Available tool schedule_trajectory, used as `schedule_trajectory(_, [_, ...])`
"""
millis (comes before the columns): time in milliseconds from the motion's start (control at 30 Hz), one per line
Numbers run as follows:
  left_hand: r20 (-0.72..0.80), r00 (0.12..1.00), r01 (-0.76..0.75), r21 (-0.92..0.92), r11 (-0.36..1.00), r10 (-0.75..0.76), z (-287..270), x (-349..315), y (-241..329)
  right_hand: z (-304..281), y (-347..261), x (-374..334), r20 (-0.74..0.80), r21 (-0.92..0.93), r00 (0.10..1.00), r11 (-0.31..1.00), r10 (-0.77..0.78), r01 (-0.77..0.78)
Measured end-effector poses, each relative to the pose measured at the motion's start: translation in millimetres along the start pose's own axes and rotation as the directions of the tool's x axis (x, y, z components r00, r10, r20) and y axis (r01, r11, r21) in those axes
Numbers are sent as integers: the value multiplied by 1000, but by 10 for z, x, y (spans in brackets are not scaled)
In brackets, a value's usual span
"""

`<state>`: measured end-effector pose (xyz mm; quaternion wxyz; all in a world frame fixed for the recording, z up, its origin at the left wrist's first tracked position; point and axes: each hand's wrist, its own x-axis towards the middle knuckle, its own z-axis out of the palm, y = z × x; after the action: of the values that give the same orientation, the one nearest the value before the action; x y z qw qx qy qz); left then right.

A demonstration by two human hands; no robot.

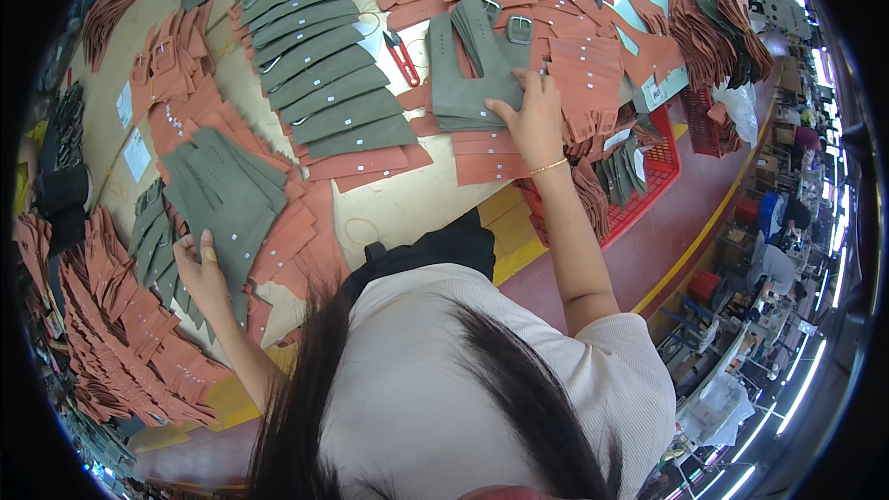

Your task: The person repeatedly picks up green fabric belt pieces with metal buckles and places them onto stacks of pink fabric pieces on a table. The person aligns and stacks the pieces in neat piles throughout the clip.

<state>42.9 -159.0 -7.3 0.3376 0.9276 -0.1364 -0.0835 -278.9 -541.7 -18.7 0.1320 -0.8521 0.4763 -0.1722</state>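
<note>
My right hand [535, 116] grips the right edge of a small stack of dark green cut panels [472, 97], thumb on top. The stack has a notch at its upper side, and a metal buckle [519, 30] sits at its upper right. At the left, my left hand [201, 276] is closed at the edge of a fanned pile of green panels [227, 190]; its fingers are partly hidden. Narrower green pieces [157, 231] lie just left of that hand. Between my hands, a long row of overlapping green pieces [324, 74] with small white labels rests on orange-brown ones.
Red-handled thread snips [402, 60] lie on the pale table [444, 162]. Orange-brown panels [583, 74] are heaped at the far right, more [130, 315] at the near left. A red plastic basket [659, 167] holding pieces stands beyond the table's right edge. Paper slips [136, 156] lie at left.
</note>
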Motion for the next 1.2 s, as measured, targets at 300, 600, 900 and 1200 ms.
schedule_trajectory(300, [7,999,50,-61,997,-50,0,126,-67,141,74,539,18,154,998,987,-55,51])
schedule_trajectory(600, [102,986,147,-149,978,-133,-83,78,-33,113,-66,409,-39,-11,992,993,-116,116])
schedule_trajectory(900, [-31,998,61,162,985,-57,-102,-12,258,146,-149,370,-90,-95,951,953,-297,289])
schedule_trajectory(1200, [-5,984,180,9,984,-180,-130,43,454,179,-27,557,-14,13,977,977,-213,213])
